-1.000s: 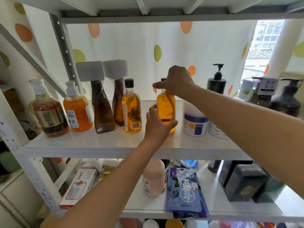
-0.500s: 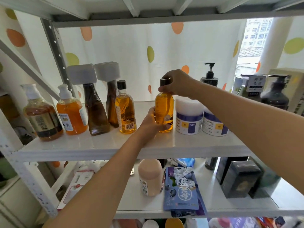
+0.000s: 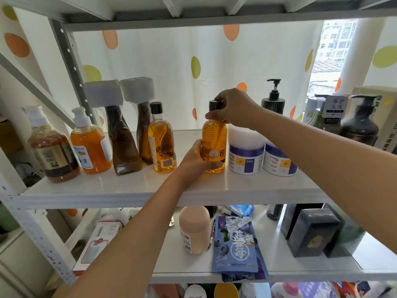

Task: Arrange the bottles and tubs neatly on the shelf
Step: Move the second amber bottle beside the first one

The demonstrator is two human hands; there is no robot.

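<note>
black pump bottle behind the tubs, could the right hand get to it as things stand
Probably yes, once it lets go. The right hand grips the cap of the amber bottle; the black pump bottle stands just beyond, its pump head above the two tubs with nothing over it.

We see a glossy white shelf on a matt, painted metal frame with punched holes. The amber bottle looks like clear, smooth plastic with a matt black cap; its paper label is too blurred to read. The 2 tubs seem satin white plastic. The dotted curtain is thin cloth.
</note>
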